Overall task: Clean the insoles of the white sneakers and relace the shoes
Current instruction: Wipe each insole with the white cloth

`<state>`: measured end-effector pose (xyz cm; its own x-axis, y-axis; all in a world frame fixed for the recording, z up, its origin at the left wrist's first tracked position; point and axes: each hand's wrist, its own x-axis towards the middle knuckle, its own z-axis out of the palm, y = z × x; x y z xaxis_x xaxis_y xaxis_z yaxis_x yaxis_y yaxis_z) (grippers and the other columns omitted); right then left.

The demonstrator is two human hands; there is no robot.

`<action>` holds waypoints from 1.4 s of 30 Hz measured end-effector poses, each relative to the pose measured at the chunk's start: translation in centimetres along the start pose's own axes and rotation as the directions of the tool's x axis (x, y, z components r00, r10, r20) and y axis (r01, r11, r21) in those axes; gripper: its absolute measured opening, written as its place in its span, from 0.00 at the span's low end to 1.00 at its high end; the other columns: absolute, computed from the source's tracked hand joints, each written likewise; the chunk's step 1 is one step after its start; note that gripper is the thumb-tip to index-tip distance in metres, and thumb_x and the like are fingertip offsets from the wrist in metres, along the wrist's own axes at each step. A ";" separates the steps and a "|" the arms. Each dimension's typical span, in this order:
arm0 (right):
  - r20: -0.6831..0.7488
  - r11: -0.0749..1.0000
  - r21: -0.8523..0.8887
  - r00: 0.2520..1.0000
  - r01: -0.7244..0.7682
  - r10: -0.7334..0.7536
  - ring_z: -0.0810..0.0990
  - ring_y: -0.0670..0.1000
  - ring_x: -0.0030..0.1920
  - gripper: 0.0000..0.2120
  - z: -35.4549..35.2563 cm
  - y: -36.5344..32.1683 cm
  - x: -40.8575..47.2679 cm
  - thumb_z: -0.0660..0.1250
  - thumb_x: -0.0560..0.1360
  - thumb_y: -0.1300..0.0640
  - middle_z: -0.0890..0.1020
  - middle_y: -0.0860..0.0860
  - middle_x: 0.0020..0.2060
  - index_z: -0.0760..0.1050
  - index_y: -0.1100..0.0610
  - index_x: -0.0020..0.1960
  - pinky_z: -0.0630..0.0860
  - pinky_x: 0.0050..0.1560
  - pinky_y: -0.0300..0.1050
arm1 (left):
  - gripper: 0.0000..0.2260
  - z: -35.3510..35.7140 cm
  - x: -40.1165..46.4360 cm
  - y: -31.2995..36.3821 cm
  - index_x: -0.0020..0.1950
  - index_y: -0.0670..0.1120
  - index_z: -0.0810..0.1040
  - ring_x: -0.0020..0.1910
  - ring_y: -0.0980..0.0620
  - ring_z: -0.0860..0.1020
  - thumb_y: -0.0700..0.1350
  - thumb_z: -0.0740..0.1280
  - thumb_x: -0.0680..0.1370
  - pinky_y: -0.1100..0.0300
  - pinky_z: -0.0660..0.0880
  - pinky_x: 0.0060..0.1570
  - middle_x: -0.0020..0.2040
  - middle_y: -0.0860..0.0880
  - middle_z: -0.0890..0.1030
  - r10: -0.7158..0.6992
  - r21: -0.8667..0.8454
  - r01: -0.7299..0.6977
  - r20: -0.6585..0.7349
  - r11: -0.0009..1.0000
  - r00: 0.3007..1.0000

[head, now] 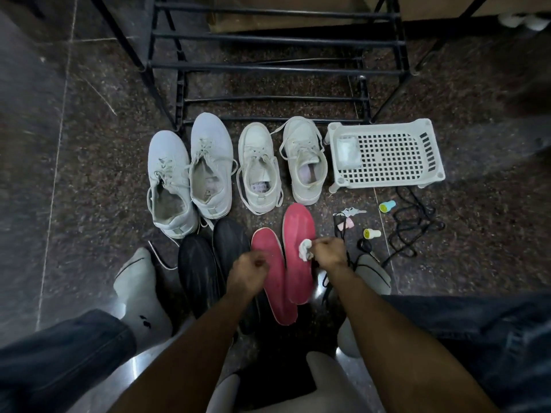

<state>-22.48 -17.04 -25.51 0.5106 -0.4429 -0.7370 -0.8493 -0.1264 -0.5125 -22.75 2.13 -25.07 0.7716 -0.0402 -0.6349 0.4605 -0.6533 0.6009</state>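
Observation:
Two red insoles lie side by side on the floor, the left insole and the right insole. My right hand grips a crumpled white wipe and presses it on the right insole. My left hand is curled, knuckles up, over the left insole; whether it holds anything is hidden. Two pairs of white sneakers stand behind: a larger pair at left, a smaller pair with loose laces at right. Two black insoles lie left of the red ones.
A white plastic basket holding a wipe packet stands at right. Black laces, keys and small coloured stamps lie on the floor. A black metal shoe rack stands behind. My socked feet flank the insoles.

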 end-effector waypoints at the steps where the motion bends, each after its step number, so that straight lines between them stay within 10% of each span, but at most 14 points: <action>1: 0.062 0.994 0.105 0.998 -0.018 0.012 0.74 0.49 0.29 0.05 -0.4 -0.6 -0.9 0.67 0.72 0.68 0.78 0.54 0.30 0.81 0.61 0.42 0.70 0.28 0.38 | 0.08 -0.1 -0.3 0.5 0.52 0.46 0.84 0.50 0.50 0.81 0.40 0.69 0.75 0.60 0.75 0.54 0.50 0.48 0.85 -0.018 -0.086 0.017 -0.009 0.996 1.000; 5: 0.240 0.912 0.399 0.971 -0.091 -0.008 0.69 0.46 0.25 0.08 -2.3 -3.4 -4.6 0.64 0.73 0.69 0.75 0.51 0.27 0.75 0.58 0.42 0.62 0.24 0.37 | 0.10 -1.4 -2.4 3.9 0.43 0.50 0.83 0.39 0.50 0.80 0.53 0.67 0.79 0.57 0.75 0.44 0.36 0.53 0.83 -0.134 -0.542 0.176 0.115 0.822 0.984; 8: 0.320 0.919 0.390 0.944 -0.054 -0.081 0.69 0.45 0.24 0.08 -3.0 -5.8 -7.7 0.63 0.74 0.69 0.74 0.51 0.27 0.73 0.58 0.42 0.62 0.25 0.37 | 0.28 -2.7 -3.2 6.0 0.62 0.49 0.80 0.54 0.45 0.82 0.68 0.59 0.75 0.47 0.76 0.58 0.55 0.45 0.84 0.068 -0.721 0.238 0.367 0.651 0.928; 14: 0.248 0.908 0.188 0.877 0.375 -0.413 0.77 0.49 0.26 0.06 -4.6 -11.0 -12.5 0.66 0.72 0.69 0.80 0.56 0.30 0.79 0.60 0.41 0.71 0.26 0.39 | 0.34 -6.5 -5.6 9.8 0.69 0.42 0.74 0.48 0.42 0.81 0.67 0.56 0.77 0.47 0.79 0.47 0.57 0.39 0.81 0.239 -0.850 0.280 0.414 0.446 0.878; 18: 0.027 0.606 -0.006 0.606 0.795 -0.795 0.80 0.45 0.36 0.10 -6.3 -14.0 -14.3 0.67 0.74 0.61 0.83 0.43 0.35 0.80 0.48 0.39 0.76 0.39 0.41 | 0.36 -9.2 -6.8 11.2 0.72 0.39 0.69 0.46 0.44 0.81 0.65 0.62 0.75 0.52 0.78 0.38 0.53 0.40 0.80 0.308 -0.861 0.207 0.376 0.464 0.874; 24: 0.079 0.230 -0.216 0.252 0.949 -0.964 0.79 0.43 0.43 0.09 -6.3 -15.1 -16.2 0.67 0.76 0.53 0.83 0.44 0.46 0.82 0.51 0.53 0.78 0.46 0.46 | 0.25 -11.8 -9.7 13.6 0.62 0.41 0.78 0.42 0.45 0.81 0.60 0.58 0.79 0.52 0.78 0.37 0.47 0.41 0.83 0.357 -0.858 0.152 0.357 0.490 0.863; 38: -0.070 0.415 -0.241 0.410 0.877 -0.909 0.73 0.39 0.34 0.07 -5.7 -16.4 -15.2 0.71 0.74 0.54 0.82 0.44 0.44 0.83 0.51 0.52 0.73 0.38 0.41 | 0.26 -10.9 -10.3 13.5 0.57 0.43 0.83 0.40 0.41 0.75 0.62 0.59 0.78 0.55 0.74 0.35 0.46 0.37 0.81 0.327 -0.823 0.086 0.316 0.561 0.891; 42: 0.145 0.405 -0.079 0.412 0.911 -0.899 0.73 0.40 0.29 0.07 -5.3 -15.9 -16.5 0.71 0.75 0.57 0.80 0.44 0.39 0.83 0.53 0.52 0.68 0.32 0.37 | 0.22 -11.5 -10.0 14.1 0.52 0.44 0.84 0.37 0.46 0.80 0.59 0.60 0.78 0.57 0.76 0.33 0.41 0.41 0.83 0.357 -0.883 0.116 0.300 0.455 0.885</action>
<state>-18.12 -12.45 -2.85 0.9939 0.0599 0.0929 0.1106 -0.5246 -0.8441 -18.96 2.00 -4.63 0.7150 -0.4956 -0.4931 0.6867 0.3654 0.6284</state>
